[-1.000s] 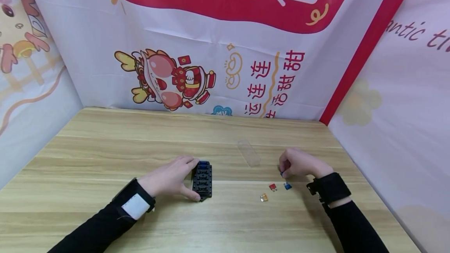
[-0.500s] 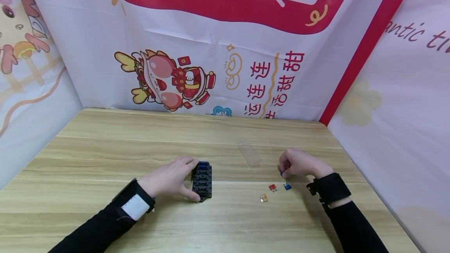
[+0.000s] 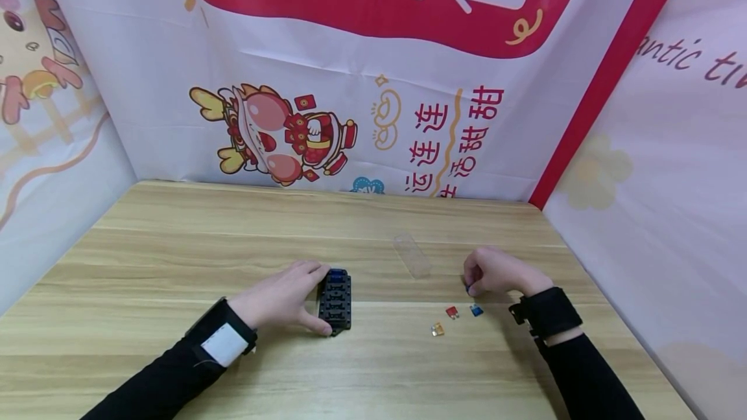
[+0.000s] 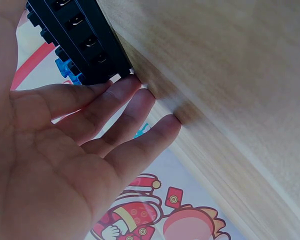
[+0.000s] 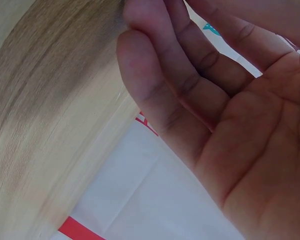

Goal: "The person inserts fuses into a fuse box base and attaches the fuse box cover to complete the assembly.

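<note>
My left hand [image 3: 288, 297] holds a black fuse box [image 3: 335, 302] on the table, thumb at its near end and fingers at its far end. One blue blade fuse [image 3: 337, 273] sits in the far slot. In the left wrist view the box's slotted side [image 4: 87, 42] shows beside the fingers. My right hand [image 3: 502, 273] pinches another blue blade fuse [image 3: 467, 289] at the tabletop, mostly hidden by the fingertips. Just nearer lie a loose blue fuse [image 3: 476, 310], a red fuse [image 3: 452, 312] and an orange fuse [image 3: 438, 329]. The right wrist view shows curled fingers, their tips cut off.
A clear plastic cover [image 3: 412, 255] lies flat between the hands, farther back. The wooden table [image 3: 233, 368] ends at a printed cloth backdrop [image 3: 327, 50], with another cloth panel [image 3: 671, 212] along the right side.
</note>
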### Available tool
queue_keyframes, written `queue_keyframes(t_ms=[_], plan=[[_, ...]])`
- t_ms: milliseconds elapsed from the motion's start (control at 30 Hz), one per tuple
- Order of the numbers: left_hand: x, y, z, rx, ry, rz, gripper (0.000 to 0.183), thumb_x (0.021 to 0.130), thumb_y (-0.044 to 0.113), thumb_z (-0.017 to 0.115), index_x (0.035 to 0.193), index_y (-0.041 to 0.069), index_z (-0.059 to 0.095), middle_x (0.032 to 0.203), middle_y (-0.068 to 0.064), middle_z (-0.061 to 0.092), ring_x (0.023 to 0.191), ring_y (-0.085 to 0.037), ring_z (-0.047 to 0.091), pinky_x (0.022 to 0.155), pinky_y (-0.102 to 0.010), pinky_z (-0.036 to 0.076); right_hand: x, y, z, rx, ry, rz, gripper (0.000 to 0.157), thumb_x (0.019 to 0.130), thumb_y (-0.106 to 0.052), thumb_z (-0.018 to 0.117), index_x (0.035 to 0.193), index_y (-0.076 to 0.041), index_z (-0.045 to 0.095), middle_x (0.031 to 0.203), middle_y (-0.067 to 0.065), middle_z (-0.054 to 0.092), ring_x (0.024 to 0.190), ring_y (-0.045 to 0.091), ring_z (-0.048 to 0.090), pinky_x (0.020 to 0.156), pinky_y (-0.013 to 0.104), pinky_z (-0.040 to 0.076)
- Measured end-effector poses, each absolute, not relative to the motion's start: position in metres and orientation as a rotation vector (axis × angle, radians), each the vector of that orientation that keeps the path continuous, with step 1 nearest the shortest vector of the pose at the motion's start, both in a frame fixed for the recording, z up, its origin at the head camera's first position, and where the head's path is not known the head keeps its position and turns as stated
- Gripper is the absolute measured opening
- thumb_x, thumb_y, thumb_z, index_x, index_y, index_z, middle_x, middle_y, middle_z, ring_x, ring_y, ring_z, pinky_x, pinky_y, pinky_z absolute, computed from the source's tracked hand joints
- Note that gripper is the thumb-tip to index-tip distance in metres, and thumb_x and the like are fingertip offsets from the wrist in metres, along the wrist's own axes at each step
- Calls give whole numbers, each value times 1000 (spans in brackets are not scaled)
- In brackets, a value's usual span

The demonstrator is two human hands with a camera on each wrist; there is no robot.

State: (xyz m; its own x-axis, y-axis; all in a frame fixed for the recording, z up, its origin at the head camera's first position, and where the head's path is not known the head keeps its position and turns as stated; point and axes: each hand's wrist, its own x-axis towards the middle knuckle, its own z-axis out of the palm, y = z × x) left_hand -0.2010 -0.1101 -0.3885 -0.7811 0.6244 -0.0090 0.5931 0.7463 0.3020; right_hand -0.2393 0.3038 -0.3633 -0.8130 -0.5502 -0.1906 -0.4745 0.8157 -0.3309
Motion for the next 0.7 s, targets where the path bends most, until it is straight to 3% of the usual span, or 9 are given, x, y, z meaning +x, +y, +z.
queue_keyframes(t_ms=[700], plan=[[-201,-111,-388,990,2826,447,110,64,70,70,142,-1,40,139,-15,43,126,-29,41,101,-41,35,-241,307,-360,-761,2686,-426,11,77,-7,77,77,-17,70,72,-8,61,66,11,54,64,27,48]])
